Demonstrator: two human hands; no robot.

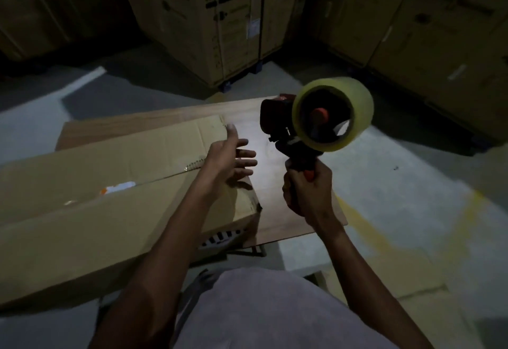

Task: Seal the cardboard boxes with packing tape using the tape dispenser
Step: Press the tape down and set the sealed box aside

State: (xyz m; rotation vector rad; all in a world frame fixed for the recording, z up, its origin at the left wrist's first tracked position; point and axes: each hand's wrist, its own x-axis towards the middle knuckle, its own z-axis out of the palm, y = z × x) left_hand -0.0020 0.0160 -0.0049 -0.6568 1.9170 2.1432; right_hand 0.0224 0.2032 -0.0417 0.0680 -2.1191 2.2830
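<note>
Two hands are up over the work, held apart from each other. The right hand (308, 189) is clamped round the grip of the tape dispenser (310, 128), which is lifted clear of everything, its roll of clear tape (334, 113) facing the camera. The left hand (233, 161) holds nothing; its fingers are spread and relaxed, hovering just above the near right corner of the cardboard box (110, 183).

The box lies on a low wooden surface (275, 211), reaching away to the left of both hands, its long axis running left to right across the view. The seam between its two top flaps (154, 181) follows that axis and gapes a little, with a spiral binding showing through. No tape is visible on it.

The left hand is nearer the seam's right end; the dispenser sits further right, off the box. Likely the tape must start at this end and run leftward.

Tall printed cartons (220, 18) stand behind on the floor.
</note>
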